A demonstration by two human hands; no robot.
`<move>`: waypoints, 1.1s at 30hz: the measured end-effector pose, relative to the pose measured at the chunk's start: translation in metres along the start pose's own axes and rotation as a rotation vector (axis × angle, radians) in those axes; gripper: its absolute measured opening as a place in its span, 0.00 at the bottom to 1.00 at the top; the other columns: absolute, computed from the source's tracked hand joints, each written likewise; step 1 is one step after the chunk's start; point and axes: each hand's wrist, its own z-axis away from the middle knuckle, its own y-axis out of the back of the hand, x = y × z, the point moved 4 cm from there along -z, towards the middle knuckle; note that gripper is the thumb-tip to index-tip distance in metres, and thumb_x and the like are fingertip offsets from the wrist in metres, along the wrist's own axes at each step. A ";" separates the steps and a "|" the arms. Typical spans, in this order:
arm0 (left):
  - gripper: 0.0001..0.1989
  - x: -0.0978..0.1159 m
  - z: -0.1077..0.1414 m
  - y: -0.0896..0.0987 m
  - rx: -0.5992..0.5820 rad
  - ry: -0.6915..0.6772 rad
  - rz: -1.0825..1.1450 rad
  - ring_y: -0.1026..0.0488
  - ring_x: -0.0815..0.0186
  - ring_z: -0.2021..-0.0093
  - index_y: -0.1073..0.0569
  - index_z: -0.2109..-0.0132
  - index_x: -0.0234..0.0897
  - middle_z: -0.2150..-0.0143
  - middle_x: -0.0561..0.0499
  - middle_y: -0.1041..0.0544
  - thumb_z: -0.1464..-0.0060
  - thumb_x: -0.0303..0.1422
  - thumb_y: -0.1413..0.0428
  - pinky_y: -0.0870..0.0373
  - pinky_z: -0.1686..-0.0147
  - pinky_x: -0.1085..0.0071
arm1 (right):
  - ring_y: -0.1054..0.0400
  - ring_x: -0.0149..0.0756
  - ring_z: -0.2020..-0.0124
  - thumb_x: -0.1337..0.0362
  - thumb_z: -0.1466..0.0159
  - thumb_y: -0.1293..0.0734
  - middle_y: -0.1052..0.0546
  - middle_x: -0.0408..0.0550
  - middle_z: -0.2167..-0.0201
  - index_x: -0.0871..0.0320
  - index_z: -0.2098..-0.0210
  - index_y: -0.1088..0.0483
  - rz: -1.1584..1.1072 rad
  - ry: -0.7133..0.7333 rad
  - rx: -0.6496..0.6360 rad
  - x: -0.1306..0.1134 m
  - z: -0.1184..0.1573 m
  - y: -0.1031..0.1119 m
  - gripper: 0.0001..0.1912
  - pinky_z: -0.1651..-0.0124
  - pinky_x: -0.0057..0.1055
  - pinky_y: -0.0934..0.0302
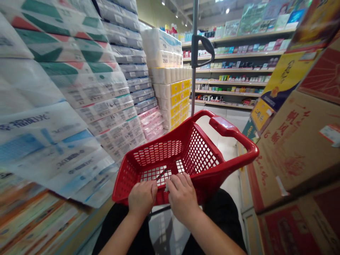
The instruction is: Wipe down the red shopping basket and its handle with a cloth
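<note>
While both hands sit close together at the near rim of a red plastic shopping basket (pixel 202 152), the left hand (pixel 142 198) and the right hand (pixel 182 194) curl their fingers downward, narrow and nearly touching. A thin dark sliver (pixel 161 174) shows just above the gap between them, against the basket's mesh floor; whether either hand grips it, or the rim, is hard to tell. The basket sits in front of the person's black trousers (pixel 223 212), and a metal pole (pixel 195 53) rises from its far edge. To the left tower wrapped stacks of toilet paper (pixel 92 81); to the right, printed cardboard cartons (pixel 292 141). Farther along the aisle stand wooden shelves (pixel 228 71) of packaged goods.
</note>
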 end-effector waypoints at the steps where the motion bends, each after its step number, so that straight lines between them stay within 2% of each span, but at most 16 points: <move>1: 0.20 0.000 0.000 0.000 0.003 -0.001 0.002 0.28 0.61 0.69 0.25 0.68 0.39 0.71 0.50 0.22 0.38 0.36 0.59 0.39 0.65 0.65 | 0.38 0.41 0.52 0.65 0.38 0.38 0.27 0.48 0.54 0.55 0.50 0.32 0.000 0.009 -0.032 -0.002 0.000 -0.002 0.16 0.39 0.42 0.54; 5: 0.20 -0.002 0.002 0.001 -0.009 0.009 0.009 0.28 0.61 0.68 0.25 0.68 0.39 0.70 0.50 0.22 0.38 0.36 0.59 0.39 0.64 0.65 | 0.39 0.41 0.51 0.64 0.38 0.37 0.28 0.48 0.52 0.55 0.46 0.34 0.013 0.045 -0.089 -0.006 0.000 0.000 0.20 0.39 0.43 0.54; 11: 0.20 -0.001 0.002 0.002 -0.047 0.047 -0.004 0.29 0.61 0.68 0.25 0.68 0.39 0.71 0.49 0.23 0.37 0.37 0.60 0.40 0.64 0.65 | 0.39 0.41 0.55 0.64 0.34 0.39 0.28 0.50 0.56 0.55 0.47 0.34 0.095 0.050 -0.067 -0.004 0.002 -0.004 0.17 0.44 0.42 0.49; 16: 0.21 0.001 0.003 0.005 -0.052 0.029 -0.021 0.29 0.61 0.68 0.26 0.67 0.38 0.71 0.49 0.23 0.37 0.36 0.61 0.41 0.65 0.64 | 0.39 0.40 0.56 0.66 0.34 0.40 0.28 0.50 0.58 0.55 0.48 0.32 0.093 0.057 -0.025 -0.005 0.005 -0.007 0.15 0.45 0.40 0.49; 21: 0.21 0.003 0.005 0.008 -0.058 0.019 -0.030 0.29 0.61 0.67 0.25 0.66 0.38 0.70 0.49 0.23 0.37 0.36 0.61 0.41 0.66 0.64 | 0.39 0.40 0.55 0.66 0.35 0.39 0.28 0.50 0.56 0.56 0.49 0.33 0.099 0.088 -0.097 -0.006 0.002 0.005 0.15 0.46 0.40 0.48; 24: 0.21 0.003 0.005 0.009 -0.062 0.013 -0.032 0.28 0.61 0.67 0.25 0.64 0.38 0.69 0.49 0.22 0.36 0.36 0.62 0.41 0.65 0.64 | 0.39 0.39 0.55 0.67 0.35 0.39 0.27 0.48 0.55 0.56 0.50 0.32 0.061 0.111 -0.128 0.002 -0.004 0.018 0.14 0.46 0.38 0.48; 29: 0.23 0.003 0.005 0.009 -0.075 0.021 -0.039 0.28 0.61 0.66 0.24 0.64 0.38 0.69 0.48 0.22 0.36 0.36 0.63 0.40 0.64 0.64 | 0.40 0.41 0.50 0.69 0.35 0.40 0.27 0.51 0.53 0.57 0.49 0.32 0.093 -0.033 0.015 0.017 -0.007 0.032 0.15 0.45 0.39 0.49; 33: 0.22 0.004 0.005 0.010 -0.065 0.023 -0.011 0.28 0.60 0.65 0.24 0.63 0.37 0.68 0.47 0.22 0.36 0.36 0.62 0.41 0.64 0.64 | 0.41 0.42 0.49 0.68 0.34 0.41 0.28 0.51 0.52 0.57 0.48 0.32 0.123 0.043 -0.002 0.006 0.002 0.023 0.15 0.42 0.42 0.51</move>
